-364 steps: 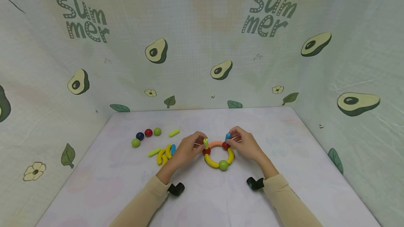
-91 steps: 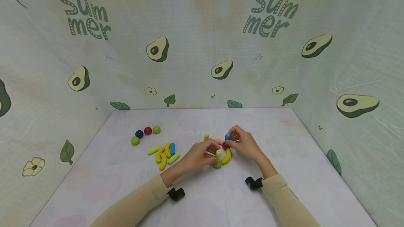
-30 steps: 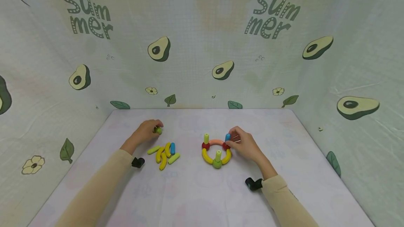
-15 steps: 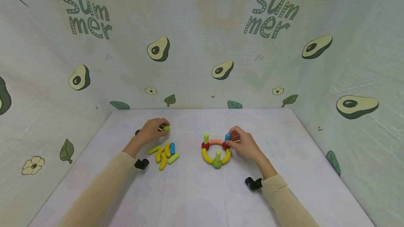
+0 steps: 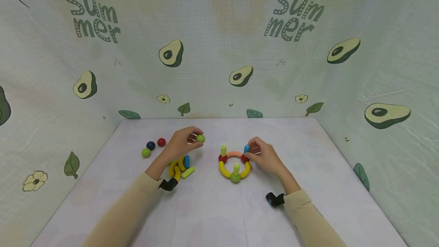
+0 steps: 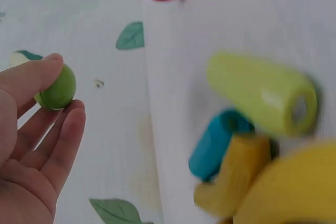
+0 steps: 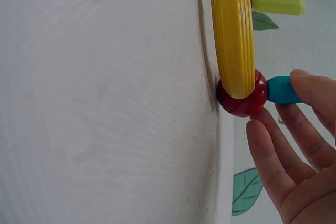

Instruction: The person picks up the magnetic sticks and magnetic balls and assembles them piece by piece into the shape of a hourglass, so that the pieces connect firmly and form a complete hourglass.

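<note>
My left hand (image 5: 183,143) pinches a green ball (image 5: 200,138) between thumb and fingers, raised over the table. In the left wrist view the same green ball (image 6: 59,88) shows a groove round it. My right hand (image 5: 264,154) pinches a blue rod (image 7: 282,89) that stands upright on a red ball (image 7: 245,95). That ball belongs to a ring made of yellow curved pieces (image 5: 224,170), an orange curved piece (image 5: 234,154), a second red ball (image 5: 223,158) and a green ball (image 5: 235,177). Light green rods (image 5: 223,150) rise from those last two balls.
Left of the ring lie loose yellow curved pieces (image 5: 177,173), a blue rod (image 5: 186,161) and a light green rod (image 5: 188,172), partly behind the left wrist. Farther left sit a red ball (image 5: 161,142), a dark blue ball (image 5: 151,146) and a green ball (image 5: 146,152).
The left hand has taken the green ball from the loose balls and carried it right toward the ring. Earlier, light green rods were set on the ring. The right hand keeps its place.
</note>
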Demonstrator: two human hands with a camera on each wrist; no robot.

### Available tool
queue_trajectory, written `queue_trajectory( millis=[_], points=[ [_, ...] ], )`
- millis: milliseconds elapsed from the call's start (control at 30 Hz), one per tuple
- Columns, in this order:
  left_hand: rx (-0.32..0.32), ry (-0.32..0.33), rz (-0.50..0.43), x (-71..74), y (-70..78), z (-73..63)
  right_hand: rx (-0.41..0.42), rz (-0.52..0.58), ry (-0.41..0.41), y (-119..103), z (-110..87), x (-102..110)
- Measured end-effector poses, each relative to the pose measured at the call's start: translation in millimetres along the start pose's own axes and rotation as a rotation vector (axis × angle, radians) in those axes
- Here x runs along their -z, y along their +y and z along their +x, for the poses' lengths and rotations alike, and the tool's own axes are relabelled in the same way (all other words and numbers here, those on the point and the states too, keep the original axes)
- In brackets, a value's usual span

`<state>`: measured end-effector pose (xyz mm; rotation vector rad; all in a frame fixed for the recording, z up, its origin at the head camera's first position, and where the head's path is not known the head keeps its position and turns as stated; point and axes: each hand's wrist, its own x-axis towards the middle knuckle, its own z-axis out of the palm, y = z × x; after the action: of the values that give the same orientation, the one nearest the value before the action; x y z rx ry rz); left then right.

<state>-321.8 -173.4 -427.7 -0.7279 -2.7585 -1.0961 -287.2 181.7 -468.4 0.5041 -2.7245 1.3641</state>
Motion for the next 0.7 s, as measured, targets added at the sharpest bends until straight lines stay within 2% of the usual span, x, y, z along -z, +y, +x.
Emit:
queue_trajectory(
  millis=[267,700],
  points=[
    [-0.069,0.020,-0.077,-22.2,18.8,2.7,-0.008,-0.009,0.002,1,0.3,0],
    [-0.109,0.040,-0.153,-47.4,43.0,13.4,-0.008,-0.017,0.010,0,-0.1,-1]
  ],
)
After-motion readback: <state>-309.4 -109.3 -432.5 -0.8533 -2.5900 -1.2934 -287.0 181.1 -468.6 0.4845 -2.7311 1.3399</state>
